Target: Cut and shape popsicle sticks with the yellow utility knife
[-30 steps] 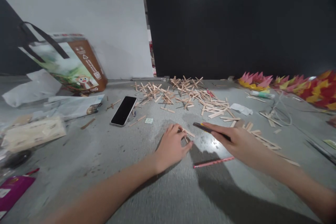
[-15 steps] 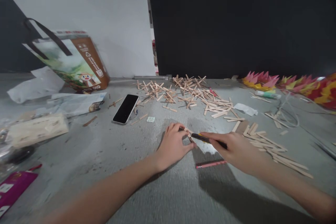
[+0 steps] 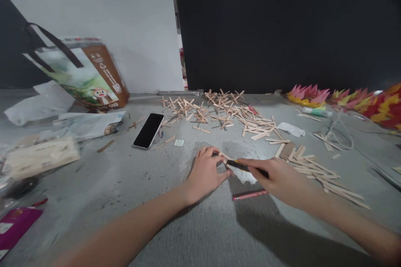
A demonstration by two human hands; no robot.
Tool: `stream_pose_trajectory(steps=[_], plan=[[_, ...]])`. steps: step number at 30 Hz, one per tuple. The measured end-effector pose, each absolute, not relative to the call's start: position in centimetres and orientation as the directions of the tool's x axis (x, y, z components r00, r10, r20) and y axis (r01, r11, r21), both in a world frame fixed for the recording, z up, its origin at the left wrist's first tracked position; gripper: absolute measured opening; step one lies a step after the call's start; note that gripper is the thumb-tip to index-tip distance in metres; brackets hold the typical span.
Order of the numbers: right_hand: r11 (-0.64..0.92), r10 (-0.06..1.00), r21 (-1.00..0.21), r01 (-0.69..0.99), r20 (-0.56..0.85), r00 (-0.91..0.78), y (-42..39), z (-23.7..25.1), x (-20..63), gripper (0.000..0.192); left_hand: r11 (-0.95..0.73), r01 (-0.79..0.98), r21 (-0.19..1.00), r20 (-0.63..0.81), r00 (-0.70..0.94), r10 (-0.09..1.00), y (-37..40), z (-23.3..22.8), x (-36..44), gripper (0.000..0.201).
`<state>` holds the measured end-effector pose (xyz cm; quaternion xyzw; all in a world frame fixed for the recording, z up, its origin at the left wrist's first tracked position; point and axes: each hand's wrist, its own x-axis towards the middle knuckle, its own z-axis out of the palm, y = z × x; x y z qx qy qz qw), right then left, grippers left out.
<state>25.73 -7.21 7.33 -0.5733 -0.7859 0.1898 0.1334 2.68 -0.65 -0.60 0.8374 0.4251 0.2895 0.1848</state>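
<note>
My left hand (image 3: 205, 173) presses down on a small wooden craft stick (image 3: 224, 157) lying on the grey floor (image 3: 150, 183). My right hand (image 3: 278, 177) grips a dark utility knife (image 3: 241, 165) with a yellow mark, and the knife's tip touches the stick right beside my left fingers. A red pencil (image 3: 249, 195) lies on the floor just below my right hand.
Several loose sticks (image 3: 316, 169) lie to the right and a pile of crossed sticks (image 3: 219, 110) sits farther back. A black phone (image 3: 148, 130) rests to the left. A printed bag (image 3: 84, 75), papers (image 3: 87, 123) and coloured paper flowers (image 3: 344, 100) line the edges.
My right hand has brought the knife leftward and down onto the stick held by my left hand. The left hand has stayed in place.
</note>
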Motion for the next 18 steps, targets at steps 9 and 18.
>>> stream_pose_trajectory(steps=[9,18], plan=[[0.289,0.952,-0.346,0.892,0.006,-0.306,-7.5,7.3,25.1,0.049,-0.562,0.608,0.561,0.322,0.465,0.825,-0.6,-0.5,2.8,0.025],[0.353,0.933,-0.121,0.928,-0.029,-0.359,-5.4,9.8,22.5,0.036,-0.567,0.623,0.539,0.321,0.470,0.822,-0.4,-0.9,2.7,0.028]])
